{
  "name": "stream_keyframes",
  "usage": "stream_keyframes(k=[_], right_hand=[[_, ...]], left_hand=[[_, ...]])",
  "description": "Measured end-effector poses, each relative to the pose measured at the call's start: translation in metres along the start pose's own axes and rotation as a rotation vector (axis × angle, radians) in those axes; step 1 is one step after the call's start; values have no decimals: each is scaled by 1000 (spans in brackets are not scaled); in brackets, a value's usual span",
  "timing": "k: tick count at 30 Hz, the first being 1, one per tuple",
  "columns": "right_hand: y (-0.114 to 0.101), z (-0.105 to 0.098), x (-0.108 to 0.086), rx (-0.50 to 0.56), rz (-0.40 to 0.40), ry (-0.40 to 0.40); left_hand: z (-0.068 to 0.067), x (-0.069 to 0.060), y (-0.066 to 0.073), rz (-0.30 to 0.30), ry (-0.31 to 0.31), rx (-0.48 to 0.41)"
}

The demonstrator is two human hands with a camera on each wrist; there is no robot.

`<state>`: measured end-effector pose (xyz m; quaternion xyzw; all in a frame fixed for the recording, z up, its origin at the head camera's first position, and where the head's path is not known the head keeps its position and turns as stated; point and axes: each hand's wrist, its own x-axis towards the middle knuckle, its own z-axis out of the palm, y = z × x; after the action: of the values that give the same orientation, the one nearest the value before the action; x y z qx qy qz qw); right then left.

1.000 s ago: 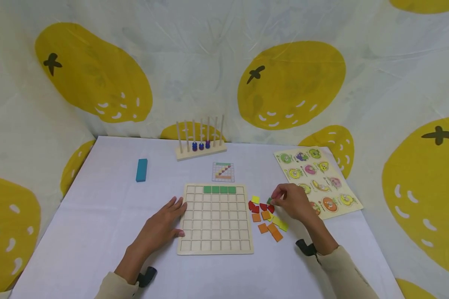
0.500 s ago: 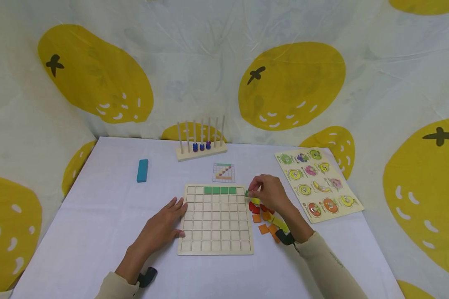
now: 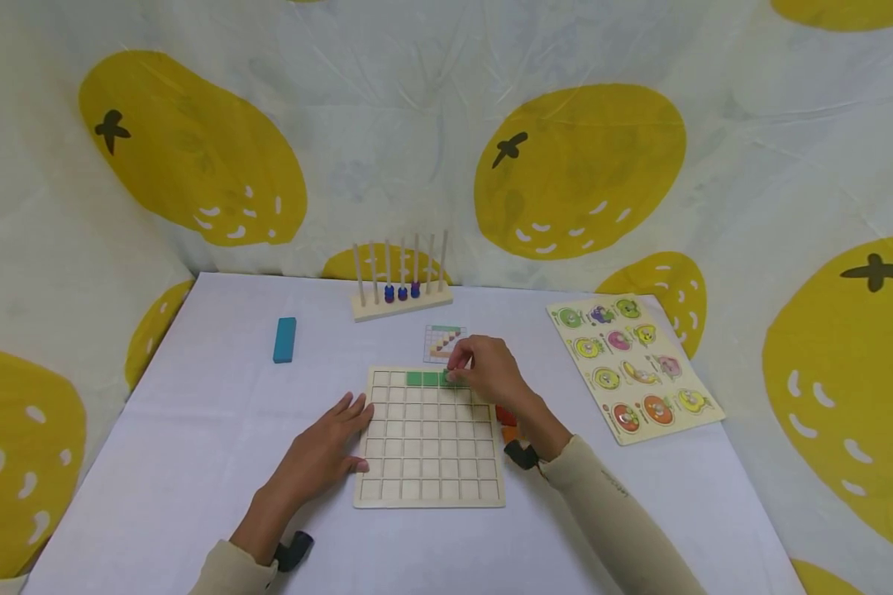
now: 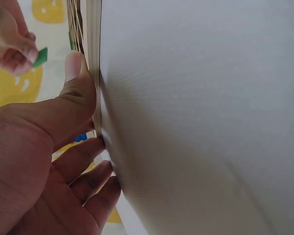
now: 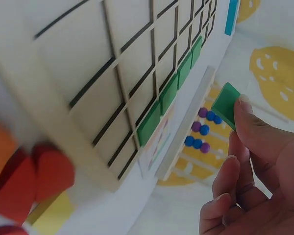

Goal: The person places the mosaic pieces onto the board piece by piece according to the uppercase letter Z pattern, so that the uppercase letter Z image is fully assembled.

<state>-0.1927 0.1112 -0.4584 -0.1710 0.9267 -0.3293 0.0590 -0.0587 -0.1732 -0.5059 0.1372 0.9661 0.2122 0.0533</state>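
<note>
The right hand (image 3: pixel 487 369) has brought its pinched green tile (image 5: pixel 226 105) over the board (image 3: pixel 431 429); the spread left hand (image 3: pixel 329 442) touches its left edge.

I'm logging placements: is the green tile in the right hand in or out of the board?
Out: in the wrist views, the right hand pinches the green tile clear of the board.

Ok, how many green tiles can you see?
5: four tiles side by side in the far row of the board, one tile pinched in the right hand. More may be hidden behind the right arm.
</note>
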Motion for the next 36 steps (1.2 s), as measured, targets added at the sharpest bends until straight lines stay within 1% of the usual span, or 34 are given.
stream_keyframes(k=[4,10,17,20,25,27,33,36], right_hand=[[-11,11,10,-2,-29,-18],[-25,28,25,-12,-73,-50],[-35,52,38,-42,-67,-109],[-38,60,41,-43,-54,-114],[-43,66,45,-53,-26,-102],[-45,68,46,-68,-29,-100],[-45,72,49,-153,-39,-126],[-45,73,49,-173,-54,-126]], left_hand=[[0,0,-1,2,0,3],[-1,1,-1,-2,-15,5],[0,1,-4,18,-8,12],[1,1,-4,21,-8,10],[0,1,-4,20,-10,5],[0,1,-4,17,-11,0],[-1,1,-4,9,-17,-11],[-1,1,-4,6,-20,-13]])
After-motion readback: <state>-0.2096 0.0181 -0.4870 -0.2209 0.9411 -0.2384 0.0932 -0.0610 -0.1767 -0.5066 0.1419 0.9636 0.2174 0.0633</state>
